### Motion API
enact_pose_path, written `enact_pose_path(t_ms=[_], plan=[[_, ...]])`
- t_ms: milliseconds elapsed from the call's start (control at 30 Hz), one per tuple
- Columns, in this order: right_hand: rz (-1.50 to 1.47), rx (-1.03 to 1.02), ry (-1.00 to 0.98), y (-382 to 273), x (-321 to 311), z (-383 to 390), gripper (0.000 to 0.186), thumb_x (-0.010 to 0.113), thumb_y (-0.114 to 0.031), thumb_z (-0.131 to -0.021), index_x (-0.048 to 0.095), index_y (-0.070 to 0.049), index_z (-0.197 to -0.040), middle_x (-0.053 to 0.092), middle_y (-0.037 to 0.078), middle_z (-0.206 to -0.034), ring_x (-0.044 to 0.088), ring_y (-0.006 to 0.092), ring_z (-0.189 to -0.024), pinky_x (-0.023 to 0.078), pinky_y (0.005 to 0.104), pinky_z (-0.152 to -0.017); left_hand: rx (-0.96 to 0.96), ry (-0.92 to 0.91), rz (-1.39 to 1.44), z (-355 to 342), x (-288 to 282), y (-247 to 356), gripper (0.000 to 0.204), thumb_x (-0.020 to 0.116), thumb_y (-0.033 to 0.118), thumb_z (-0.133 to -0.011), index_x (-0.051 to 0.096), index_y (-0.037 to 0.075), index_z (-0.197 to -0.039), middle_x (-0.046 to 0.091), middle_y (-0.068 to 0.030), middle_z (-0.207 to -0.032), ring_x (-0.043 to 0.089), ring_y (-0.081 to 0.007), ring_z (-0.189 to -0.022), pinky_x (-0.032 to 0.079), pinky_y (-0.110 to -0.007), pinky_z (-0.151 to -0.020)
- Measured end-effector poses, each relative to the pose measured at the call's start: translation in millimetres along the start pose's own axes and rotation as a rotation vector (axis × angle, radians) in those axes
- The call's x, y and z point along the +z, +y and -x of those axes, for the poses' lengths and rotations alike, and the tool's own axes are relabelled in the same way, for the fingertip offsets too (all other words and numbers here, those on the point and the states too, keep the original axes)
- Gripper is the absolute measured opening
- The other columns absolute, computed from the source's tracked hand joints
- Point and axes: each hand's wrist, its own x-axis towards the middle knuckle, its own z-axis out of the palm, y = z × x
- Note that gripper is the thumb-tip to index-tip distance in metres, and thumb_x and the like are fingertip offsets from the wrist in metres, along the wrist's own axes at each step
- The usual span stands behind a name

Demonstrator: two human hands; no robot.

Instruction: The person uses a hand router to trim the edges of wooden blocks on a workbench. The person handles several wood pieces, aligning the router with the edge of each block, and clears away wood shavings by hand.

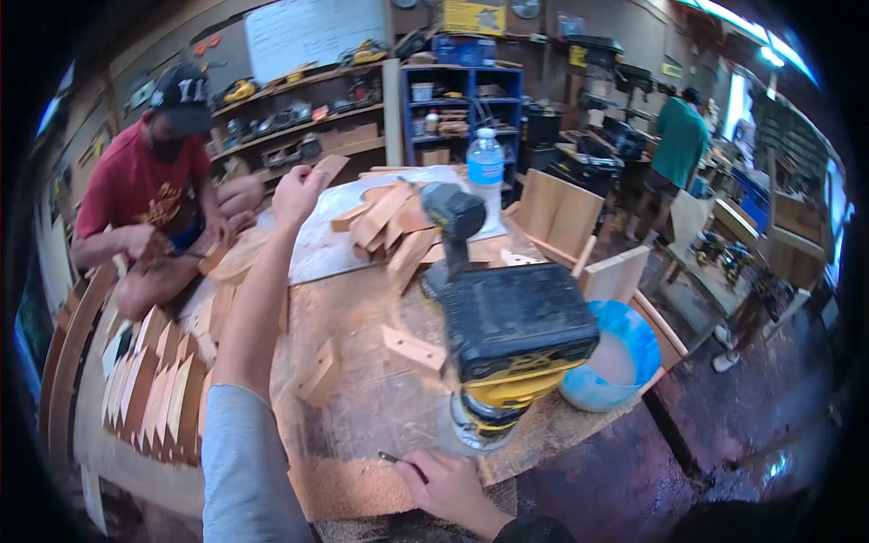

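Observation:
My left hand [297,196] is raised over the far left of the worktable, pinching a small flat wooden piece [331,168]. Low at the table's near edge, my right hand [445,487] is closed round a slim dark stick like a pencil [389,458]. On the dusty tabletop [362,434] between them lie an angled wooden block [319,373] and another wooden block with drilled holes [414,349]. A yellow-and-black cordless power tool [496,395] stands just beyond my right hand, its black battery [516,312] uppermost.
A heap of wooden blocks [385,215] lies at the back, near a water bottle [485,170]. A blue-and-white bowl [625,357] sits at the right edge. Cut pieces [158,394] stand in rows at left. One person [149,185] sits there working; another [677,145] stands far right.

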Motion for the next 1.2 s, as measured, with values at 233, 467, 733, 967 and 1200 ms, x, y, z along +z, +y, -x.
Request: enact_pose_path(t_ms=[233, 467, 733, 967, 1200], plan=[[0.019, 0.032, 0.046, 12.8, -5.4, 7.8, 0.012, 0.068, -0.019, -0.095, 0.065, -0.008, -0.094, 0.069, 0.012, -0.076, 0.069, 0.0329, -0.065, 0.056, 0.0420, -0.057, -0.012, -0.663, 0.055, 9.6, 139.0, -12.6, 0.046, 0.055, 0.039, -0.100, 0.070, 0.005, -0.127, 0.071, -0.0244, -0.124, 0.067, -0.0341, -0.118, 0.050, -0.042, -0.102], [0.080, -0.311, -0.038, -6.0, 8.3, -3.6, 0.010, 0.070, -0.016, -0.091, 0.066, -0.007, -0.092, 0.068, 0.011, -0.075, 0.068, 0.0293, -0.060, 0.055, 0.0401, -0.054, 0.349, -0.403, -0.097, -18.9, -2.9, -122.6, 0.049, 0.048, 0.035, -0.101, 0.064, 0.006, -0.137, 0.064, -0.0223, -0.138, 0.061, -0.0333, -0.128, 0.045, -0.044, -0.109], [-0.012, 0.003, -0.031, -10.5, 12.9, -0.7, 0.007, 0.073, -0.012, -0.088, 0.070, -0.005, -0.085, 0.070, 0.012, -0.075, 0.069, 0.0314, -0.064, 0.053, 0.0417, -0.059, 0.404, -0.739, -0.923, 95.8, -145.9, -74.0, 0.048, 0.064, 0.051, -0.086, 0.080, 0.006, -0.091, 0.076, -0.0205, -0.091, 0.073, -0.0373, -0.087, 0.057, -0.048, -0.081], [-0.008, 0.108, -0.034, -14.6, 8.6, 7.9, 0.007, 0.073, -0.011, -0.089, 0.071, -0.005, -0.087, 0.067, 0.015, -0.072, 0.066, 0.0303, -0.061, 0.050, 0.0401, -0.057, 0.237, -0.459, -0.902, 133.7, -186.3, -101.9, 0.044, 0.060, 0.044, -0.089, 0.080, 0.005, -0.087, 0.075, -0.0219, -0.087, 0.073, -0.0392, -0.087, 0.057, -0.049, -0.082], [0.031, 0.143, 0.041, -12.3, 11.3, 9.0, 0.006, 0.071, -0.009, -0.091, 0.072, -0.003, -0.089, 0.066, 0.014, -0.071, 0.064, 0.0269, -0.058, 0.049, 0.0380, -0.057, 0.178, -0.462, -0.724, 130.0, -160.3, -91.3, 0.061, 0.059, 0.059, -0.089, 0.078, 0.001, -0.084, 0.074, -0.0246, -0.087, 0.073, -0.0403, -0.087, 0.057, -0.049, -0.079]])
